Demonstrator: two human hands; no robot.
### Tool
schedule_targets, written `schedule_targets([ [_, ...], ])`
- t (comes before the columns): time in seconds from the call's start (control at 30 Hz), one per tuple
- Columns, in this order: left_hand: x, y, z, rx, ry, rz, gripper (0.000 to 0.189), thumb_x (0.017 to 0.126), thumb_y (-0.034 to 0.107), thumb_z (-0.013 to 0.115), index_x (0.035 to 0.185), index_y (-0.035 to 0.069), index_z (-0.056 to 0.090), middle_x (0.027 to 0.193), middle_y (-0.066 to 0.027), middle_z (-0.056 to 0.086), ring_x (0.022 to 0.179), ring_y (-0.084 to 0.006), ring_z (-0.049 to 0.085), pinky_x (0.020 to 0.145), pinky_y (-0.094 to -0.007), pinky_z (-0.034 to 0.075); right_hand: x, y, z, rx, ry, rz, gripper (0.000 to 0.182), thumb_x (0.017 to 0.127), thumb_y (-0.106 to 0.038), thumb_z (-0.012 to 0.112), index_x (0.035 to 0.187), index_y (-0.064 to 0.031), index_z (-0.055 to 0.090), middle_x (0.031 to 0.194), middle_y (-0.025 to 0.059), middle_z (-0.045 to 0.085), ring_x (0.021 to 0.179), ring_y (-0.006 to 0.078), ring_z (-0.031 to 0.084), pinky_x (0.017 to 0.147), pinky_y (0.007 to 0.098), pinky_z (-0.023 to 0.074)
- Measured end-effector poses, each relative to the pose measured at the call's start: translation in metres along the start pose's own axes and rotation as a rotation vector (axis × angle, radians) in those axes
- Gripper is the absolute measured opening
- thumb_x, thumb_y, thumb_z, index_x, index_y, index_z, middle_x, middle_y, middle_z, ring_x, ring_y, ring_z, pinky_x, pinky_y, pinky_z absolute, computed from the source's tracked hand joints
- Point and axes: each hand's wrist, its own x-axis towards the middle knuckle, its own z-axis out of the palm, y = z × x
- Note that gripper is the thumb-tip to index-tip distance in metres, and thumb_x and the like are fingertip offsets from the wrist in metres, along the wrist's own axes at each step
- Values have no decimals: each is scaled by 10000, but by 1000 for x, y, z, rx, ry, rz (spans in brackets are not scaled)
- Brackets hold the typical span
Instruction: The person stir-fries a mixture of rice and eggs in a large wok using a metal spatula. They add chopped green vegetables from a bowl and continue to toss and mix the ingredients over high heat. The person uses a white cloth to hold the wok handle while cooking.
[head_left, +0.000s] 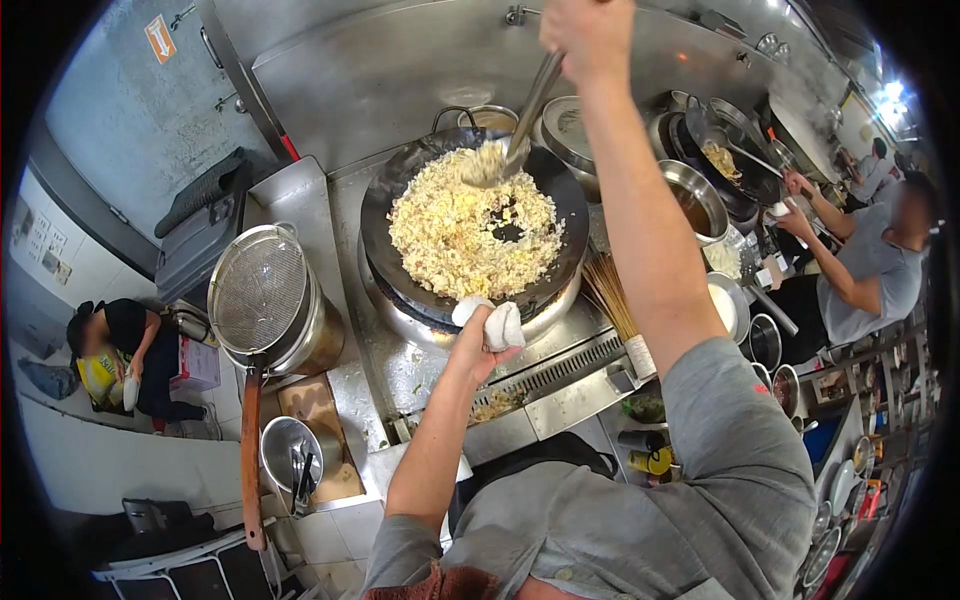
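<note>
A large dark wok (379, 225) stands on the range in front of me, filled with fried rice (450, 232) mixed with yellow egg bits. My right hand (589, 37), raised at the top of the view, is closed on the handle of a metal wok ladle (536, 101). The ladle's bowl, heaped with rice, is over the wok's far part. At the wok's near rim, my left hand (484, 345) grips a folded white cloth (501, 324) against the edge. A dark patch of bare wok shows within the rice, right of its middle.
Left of the wok, a wire-mesh strainer (259, 289) with a wooden handle rests on a metal pot. Below it stands a steel container (289, 450) with utensils. A bamboo wok brush (611, 292) lies right. One person (870, 262) cooks at right; another (135, 360) crouches at far left.
</note>
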Motion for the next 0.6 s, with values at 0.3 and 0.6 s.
schedule_targets([
  [0.3,21,-1,2,-201,66,28,219,840,256,459,1002,114,496,961,-78,560,841,-220,567,741,-412,494,-9,38,-10,-14,86,432,172,701,-12,542,603,-79,417,449,-38,341,325,71,328,310,247,230],
  [0.6,-96,-85,75,-245,355,366,230,836,127,427,1062,92,457,963,-83,579,846,-199,579,707,-365,504,-7,-21,-41,68,166,457,207,685,-36,560,552,-95,413,456,-35,383,340,69,338,326,237,244],
])
